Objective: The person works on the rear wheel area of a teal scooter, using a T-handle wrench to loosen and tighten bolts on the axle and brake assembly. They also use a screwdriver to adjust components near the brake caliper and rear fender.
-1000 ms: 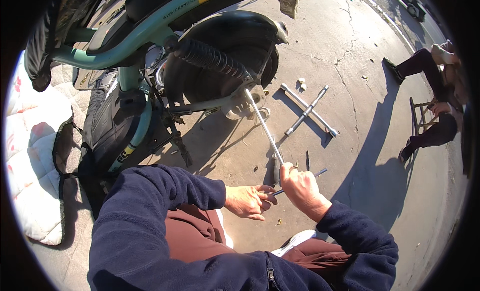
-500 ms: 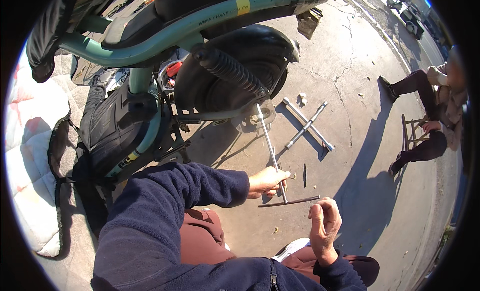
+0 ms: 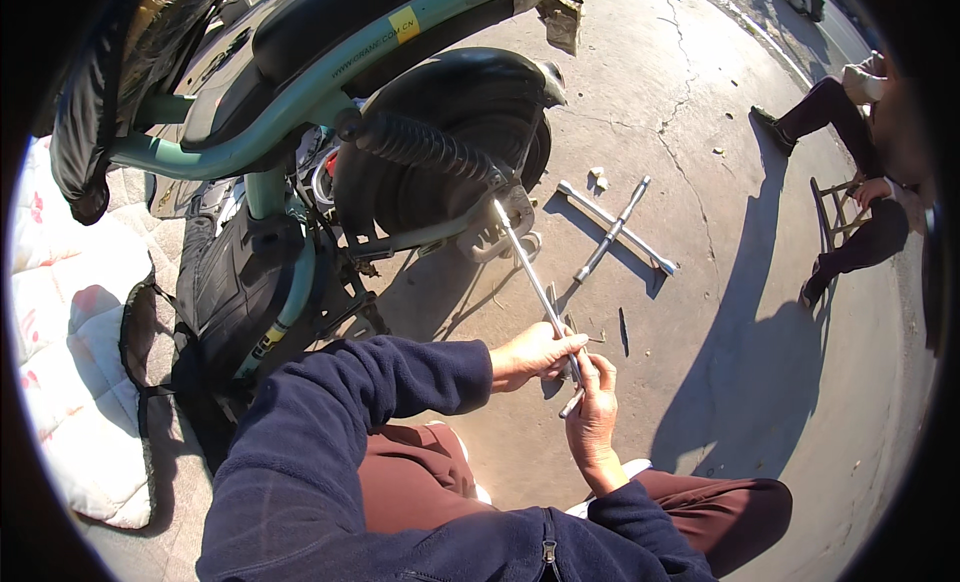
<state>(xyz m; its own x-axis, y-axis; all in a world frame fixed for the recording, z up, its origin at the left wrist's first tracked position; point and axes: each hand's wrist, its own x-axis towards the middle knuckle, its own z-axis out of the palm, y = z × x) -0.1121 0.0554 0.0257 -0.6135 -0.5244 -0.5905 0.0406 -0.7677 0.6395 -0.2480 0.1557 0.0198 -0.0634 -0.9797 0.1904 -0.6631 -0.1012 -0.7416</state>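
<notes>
Head view: I'm gripping the metal rod [image 3: 530,270] with my left fingers [image 3: 566,345], right fingers [image 3: 604,372] clasping its near end just beside.

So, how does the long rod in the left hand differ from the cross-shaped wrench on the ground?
The left hand grips the long rod, with the right hand near its lower end; the cross-shaped wrench lies untouched on the ground. The long rod shows a single straight shaft, while the cross-shaped wrench has two bars crossing. Both look silvery and metallic.
</notes>
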